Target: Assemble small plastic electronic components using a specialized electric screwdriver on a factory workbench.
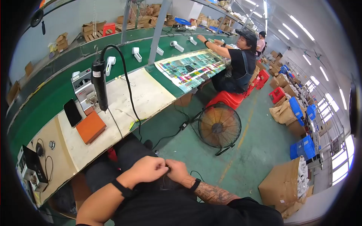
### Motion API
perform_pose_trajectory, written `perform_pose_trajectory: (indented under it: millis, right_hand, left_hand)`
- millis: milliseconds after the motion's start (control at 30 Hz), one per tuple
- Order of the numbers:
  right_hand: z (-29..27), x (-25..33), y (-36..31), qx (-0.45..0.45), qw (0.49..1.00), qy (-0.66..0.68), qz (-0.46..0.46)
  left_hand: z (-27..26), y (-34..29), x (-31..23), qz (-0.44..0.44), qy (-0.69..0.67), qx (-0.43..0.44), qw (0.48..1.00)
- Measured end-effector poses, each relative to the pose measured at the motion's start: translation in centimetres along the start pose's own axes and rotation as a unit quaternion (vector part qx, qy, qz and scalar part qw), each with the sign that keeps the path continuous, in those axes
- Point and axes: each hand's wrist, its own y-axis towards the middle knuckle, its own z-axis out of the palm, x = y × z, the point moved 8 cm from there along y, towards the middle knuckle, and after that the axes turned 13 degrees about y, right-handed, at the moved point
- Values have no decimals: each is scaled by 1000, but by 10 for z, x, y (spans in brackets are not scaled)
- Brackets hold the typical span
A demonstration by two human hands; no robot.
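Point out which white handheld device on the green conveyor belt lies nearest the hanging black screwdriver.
The white device just right of the black screwdriver. The others lie farther along the green belt, toward the seated person.

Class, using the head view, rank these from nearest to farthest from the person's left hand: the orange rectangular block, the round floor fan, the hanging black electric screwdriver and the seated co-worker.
1. Orange rectangular block, on the bench up-left of the left hand.
2. Round floor fan, on the green floor up-right; too close to the block to call.
3. Hanging black electric screwdriver, above the bench.
4. Seated co-worker, far up-right.
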Motion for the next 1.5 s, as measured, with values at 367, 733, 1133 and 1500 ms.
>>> perform_pose_trajectory:
  millis: [367, 733, 1133, 1500]
  right_hand:
    - [-16, -5, 30, 172, 980, 38, 97]
    - [-78, 8, 252, 165, 958, 217, 83]
    - [-70, -48, 386, -165, 986, -1, 25]
    - [-65, -72, 394, -155, 988, 8, -26]
  left_hand:
    - [-103, -213, 204, -314, -215, -427, 820]
    - [-208, -315, 277, -368, -70, -571, 730]
    - [-396, -173, 319, -346, -70, -520, 778]
    - [-500, -96, 548, -419, 395, -226, 786]
